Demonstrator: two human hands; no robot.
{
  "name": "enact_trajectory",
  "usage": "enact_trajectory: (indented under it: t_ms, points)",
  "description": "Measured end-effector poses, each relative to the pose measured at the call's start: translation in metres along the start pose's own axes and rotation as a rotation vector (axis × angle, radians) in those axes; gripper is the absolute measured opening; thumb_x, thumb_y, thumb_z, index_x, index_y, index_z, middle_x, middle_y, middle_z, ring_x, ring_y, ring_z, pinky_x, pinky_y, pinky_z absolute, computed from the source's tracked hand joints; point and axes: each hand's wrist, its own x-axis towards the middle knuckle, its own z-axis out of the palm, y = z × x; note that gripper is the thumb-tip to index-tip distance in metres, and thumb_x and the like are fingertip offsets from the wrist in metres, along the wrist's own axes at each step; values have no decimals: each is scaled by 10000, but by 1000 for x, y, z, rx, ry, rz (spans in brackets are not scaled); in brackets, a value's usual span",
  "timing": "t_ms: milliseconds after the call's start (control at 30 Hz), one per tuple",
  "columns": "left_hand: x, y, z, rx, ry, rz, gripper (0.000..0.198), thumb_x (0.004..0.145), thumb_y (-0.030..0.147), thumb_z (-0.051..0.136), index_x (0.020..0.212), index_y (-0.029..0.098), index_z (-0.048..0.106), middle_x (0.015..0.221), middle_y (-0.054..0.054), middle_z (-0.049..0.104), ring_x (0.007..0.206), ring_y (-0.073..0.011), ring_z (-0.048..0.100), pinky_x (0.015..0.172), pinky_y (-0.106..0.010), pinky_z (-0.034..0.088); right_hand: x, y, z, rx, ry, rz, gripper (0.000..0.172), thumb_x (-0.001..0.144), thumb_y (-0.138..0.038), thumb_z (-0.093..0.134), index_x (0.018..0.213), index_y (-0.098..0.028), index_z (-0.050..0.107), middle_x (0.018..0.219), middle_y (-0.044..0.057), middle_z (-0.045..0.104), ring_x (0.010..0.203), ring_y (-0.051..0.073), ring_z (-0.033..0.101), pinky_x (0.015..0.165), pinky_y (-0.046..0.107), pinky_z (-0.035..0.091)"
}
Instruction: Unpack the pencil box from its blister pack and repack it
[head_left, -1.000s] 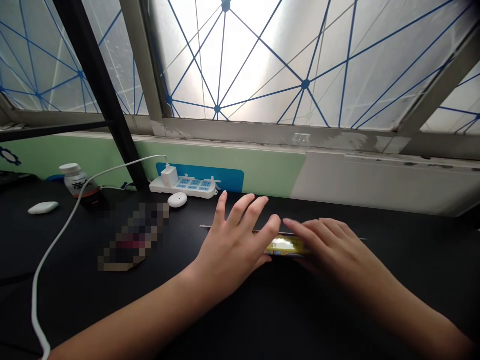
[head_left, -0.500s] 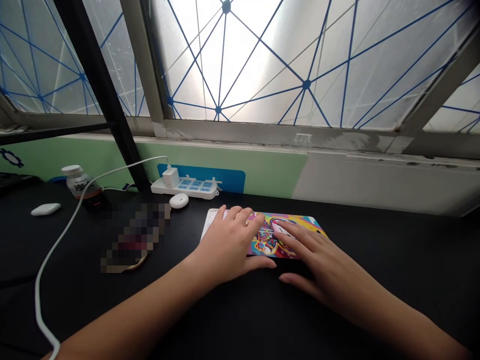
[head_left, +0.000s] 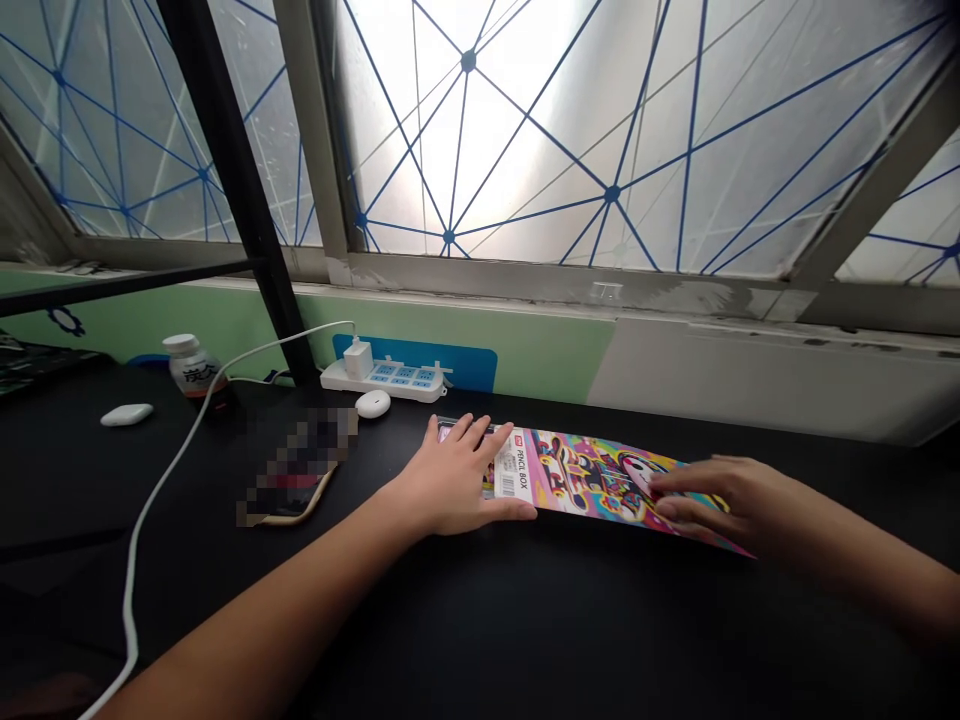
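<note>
A colourful cartoon-printed pencil box [head_left: 510, 465] lies on the black desk, its white "PENCIL BOX" label showing in the middle. My left hand [head_left: 457, 480] rests on its left end, fingers spread, thumb along the near edge. To the right of the label stretches a long printed panel [head_left: 585, 475], which looks like the box's cover drawn out sideways. On that panel's right part lies my right hand [head_left: 720, 500], its fingers extended leftward over the print. The join between panel and box cannot be made out.
A phone [head_left: 300, 475], partly blurred out, lies left of my left hand. Behind it are a white earbud case [head_left: 373, 404] and a power strip [head_left: 386, 378]. A white cable [head_left: 150, 490] runs down the left side. A bottle [head_left: 191, 370] and white mouse-like object [head_left: 127, 415] stand farther left.
My right hand has moved right along with the printed panel, uncovering the label and lengthening the whole. My left hand stays on the left end. The view has shifted slightly.
</note>
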Motion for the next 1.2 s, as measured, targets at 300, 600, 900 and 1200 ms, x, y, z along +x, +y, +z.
enact_trajectory:
  t_ms: [300,600,900,1200]
  points:
    - [5,13,2,-89,139,95,848,946,747,308,1608,278,62,1681,-78,-37,1537,-287,-62,1212,-566,99,17,-90,53,-110,-83,-237,859,900,-663,546,1593,-312,180,1655,98,194,1509,350,167,1163,641,243]
    - [10,-9,-5,-57,-117,-48,924,906,815,194,1604,211,152,1672,-90,69,1539,-320,23,1211,-567,74,9,-54,47,-161,-126,-231,565,1024,-372,414,1554,-451,235,1610,-18,311,1451,303,350,1123,563,380]
    - [11,-41,-13,-47,-105,-71,915,874,836,286,1577,252,263,1665,-87,159,1538,-311,79,1209,-558,91,-58,11,46,-202,228,-191,633,965,-235,414,1540,-465,283,1524,-14,473,1292,340,558,981,552,526]
    - [17,-32,0,11,85,-135,680,998,637,268,1493,200,433,1632,-148,270,1517,-354,173,1186,-590,162,-71,-76,30,-236,299,-396,671,923,-123,414,1560,-318,326,1497,26,512,1307,278,555,1078,446,475]
